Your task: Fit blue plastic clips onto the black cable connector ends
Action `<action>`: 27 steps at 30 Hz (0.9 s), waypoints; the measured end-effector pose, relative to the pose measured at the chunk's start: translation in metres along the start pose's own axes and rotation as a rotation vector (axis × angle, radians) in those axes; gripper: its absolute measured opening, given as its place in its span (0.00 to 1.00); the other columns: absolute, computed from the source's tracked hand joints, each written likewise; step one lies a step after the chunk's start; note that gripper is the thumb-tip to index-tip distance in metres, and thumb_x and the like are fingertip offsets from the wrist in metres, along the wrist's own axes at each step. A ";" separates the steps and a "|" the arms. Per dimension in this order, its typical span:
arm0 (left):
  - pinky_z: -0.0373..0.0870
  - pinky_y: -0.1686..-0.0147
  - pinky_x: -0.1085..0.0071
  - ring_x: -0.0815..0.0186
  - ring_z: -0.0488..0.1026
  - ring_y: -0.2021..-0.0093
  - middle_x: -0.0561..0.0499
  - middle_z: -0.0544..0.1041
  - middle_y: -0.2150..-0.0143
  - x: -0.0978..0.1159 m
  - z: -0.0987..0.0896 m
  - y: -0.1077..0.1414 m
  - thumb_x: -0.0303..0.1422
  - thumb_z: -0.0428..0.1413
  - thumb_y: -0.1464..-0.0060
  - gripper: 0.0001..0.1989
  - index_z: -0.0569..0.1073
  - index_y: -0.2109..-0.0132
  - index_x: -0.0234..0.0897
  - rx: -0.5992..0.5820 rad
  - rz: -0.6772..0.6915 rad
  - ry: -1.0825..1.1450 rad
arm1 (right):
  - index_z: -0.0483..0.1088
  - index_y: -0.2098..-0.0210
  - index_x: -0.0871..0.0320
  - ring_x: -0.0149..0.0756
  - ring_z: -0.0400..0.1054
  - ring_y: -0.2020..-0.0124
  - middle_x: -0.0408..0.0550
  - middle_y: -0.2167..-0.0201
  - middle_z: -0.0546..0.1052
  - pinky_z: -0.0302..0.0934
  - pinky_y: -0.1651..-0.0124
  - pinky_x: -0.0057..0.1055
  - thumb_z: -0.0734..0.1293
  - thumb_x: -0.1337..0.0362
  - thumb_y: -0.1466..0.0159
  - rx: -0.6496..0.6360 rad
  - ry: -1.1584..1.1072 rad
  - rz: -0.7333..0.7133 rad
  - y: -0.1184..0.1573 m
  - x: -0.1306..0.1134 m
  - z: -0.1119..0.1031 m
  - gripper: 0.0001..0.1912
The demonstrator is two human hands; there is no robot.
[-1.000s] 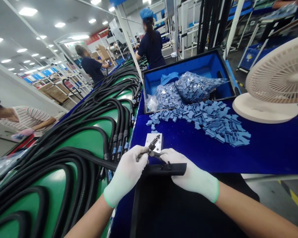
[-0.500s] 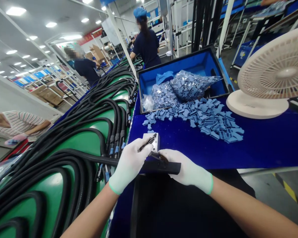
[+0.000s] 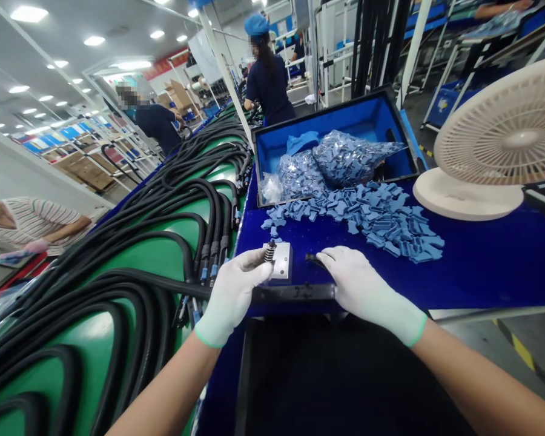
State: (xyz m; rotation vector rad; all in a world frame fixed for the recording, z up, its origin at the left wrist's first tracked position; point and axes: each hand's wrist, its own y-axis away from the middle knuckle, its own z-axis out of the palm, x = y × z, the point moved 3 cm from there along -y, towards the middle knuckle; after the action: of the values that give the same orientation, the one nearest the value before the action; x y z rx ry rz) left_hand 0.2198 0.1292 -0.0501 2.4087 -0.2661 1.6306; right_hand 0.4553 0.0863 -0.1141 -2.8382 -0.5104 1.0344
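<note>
Blue tabletop (image 3: pixel 481 266) spreads ahead — your left hand (image 3: pixel 236 287) pinches the spring-ringed end (image 3: pixel 269 252) upright near the metal block (image 3: pixel 283 260); it looks stiff, so hold it low. Your right hand (image 3: pixel 370 290) grips a small dark piece (image 3: pixel 313 258) — probably light.

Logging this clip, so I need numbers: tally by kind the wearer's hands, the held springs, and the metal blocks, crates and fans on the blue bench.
Hands: 2, left hand and right hand
Spring: 1
Block: 1
Crate: 1
Fan: 1
Total: 6
</note>
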 end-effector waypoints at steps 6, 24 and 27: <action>0.69 0.40 0.61 0.57 0.76 0.45 0.49 0.80 0.46 0.004 0.010 0.009 0.29 0.58 0.38 0.17 0.79 0.44 0.43 -0.108 0.211 -0.325 | 0.69 0.45 0.53 0.41 0.74 0.60 0.48 0.54 0.78 0.70 0.58 0.37 0.72 0.63 0.38 -0.093 -0.917 0.254 0.015 -0.031 0.024 0.22; 0.72 0.51 0.61 0.57 0.74 0.53 0.49 0.77 0.50 -0.011 0.039 0.005 0.30 0.71 0.52 0.35 0.73 0.37 0.47 -0.383 0.250 -0.319 | 0.67 0.37 0.53 0.44 0.74 0.54 0.46 0.53 0.80 0.69 0.51 0.38 0.72 0.78 0.51 -0.127 -1.095 0.097 0.008 -0.027 0.022 0.42; 0.71 0.56 0.63 0.58 0.74 0.58 0.50 0.78 0.57 -0.009 0.039 0.008 0.30 0.70 0.53 0.30 0.76 0.42 0.46 -0.180 0.232 -0.407 | 0.68 0.37 0.52 0.42 0.75 0.57 0.45 0.56 0.80 0.70 0.54 0.38 0.72 0.76 0.50 -0.070 -1.152 0.160 0.003 -0.024 0.025 0.41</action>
State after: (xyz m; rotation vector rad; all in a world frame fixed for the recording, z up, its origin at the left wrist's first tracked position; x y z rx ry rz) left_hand 0.2487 0.1107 -0.0714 2.6210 -0.7501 1.1154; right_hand 0.4234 0.0741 -0.1192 -2.0472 -0.3435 2.6547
